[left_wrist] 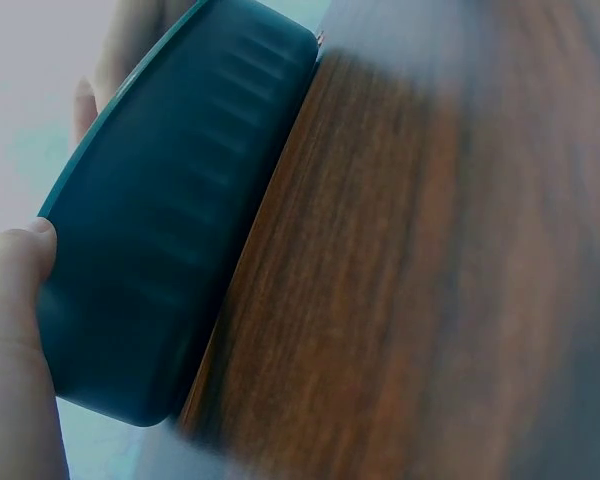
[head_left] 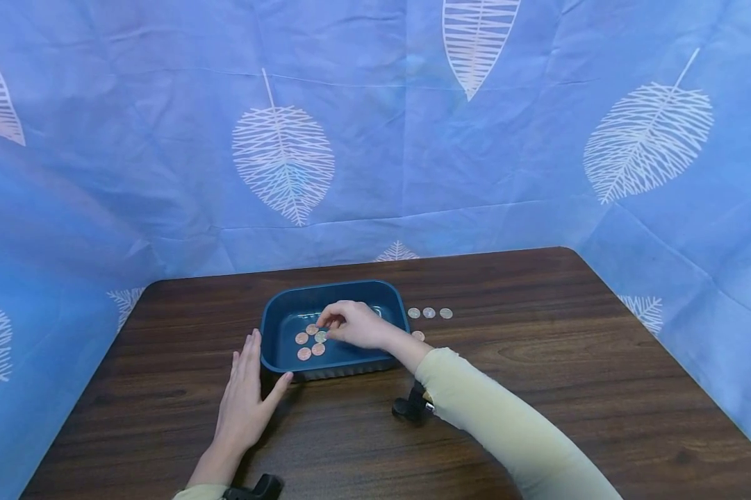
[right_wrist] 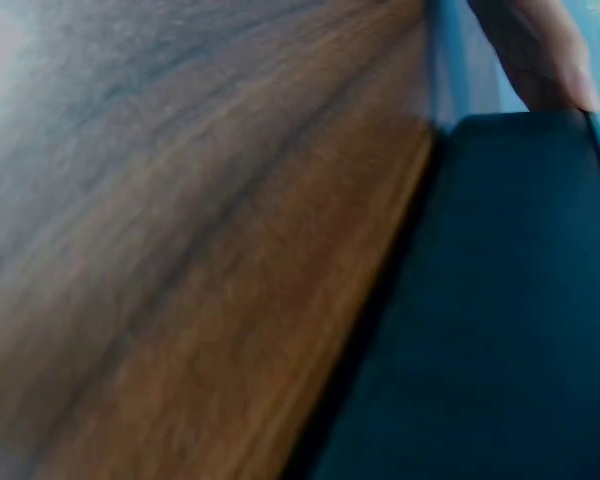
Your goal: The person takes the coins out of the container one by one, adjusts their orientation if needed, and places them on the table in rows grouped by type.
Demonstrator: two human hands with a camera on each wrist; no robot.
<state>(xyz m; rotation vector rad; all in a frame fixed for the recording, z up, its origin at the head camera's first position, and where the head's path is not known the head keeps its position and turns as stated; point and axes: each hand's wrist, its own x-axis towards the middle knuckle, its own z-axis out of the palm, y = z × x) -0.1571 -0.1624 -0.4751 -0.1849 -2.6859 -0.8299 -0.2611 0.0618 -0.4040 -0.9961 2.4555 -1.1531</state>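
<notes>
A dark blue, ribbed rectangular tray point(head_left: 350, 371) sits on the table. Several copper coins point(head_left: 303, 354) lie grouped in its left half, with one silver coin point(head_left: 321, 337) among them. My right hand point(head_left: 359, 326) reaches in over the tray's right side. Its thumb and index finger are bent and parted close to the silver coin; whether they touch it I cannot tell. At the tray's left end, my left hand point(head_left: 245, 399) rests with straight fingers along the side and its thumb by the near corner. The left wrist view shows that thumb point(left_wrist: 25, 260) against the tray wall point(left_wrist: 170, 230).
Right of the tray, three silver coins point(head_left: 428, 313) lie in a row on the brown wooden table point(head_left: 538, 347). A copper coin point(head_left: 418, 335) lies nearer, partly hidden by the right forearm. Behind the table hangs a blue cloth point(head_left: 375, 153) with white leaf prints.
</notes>
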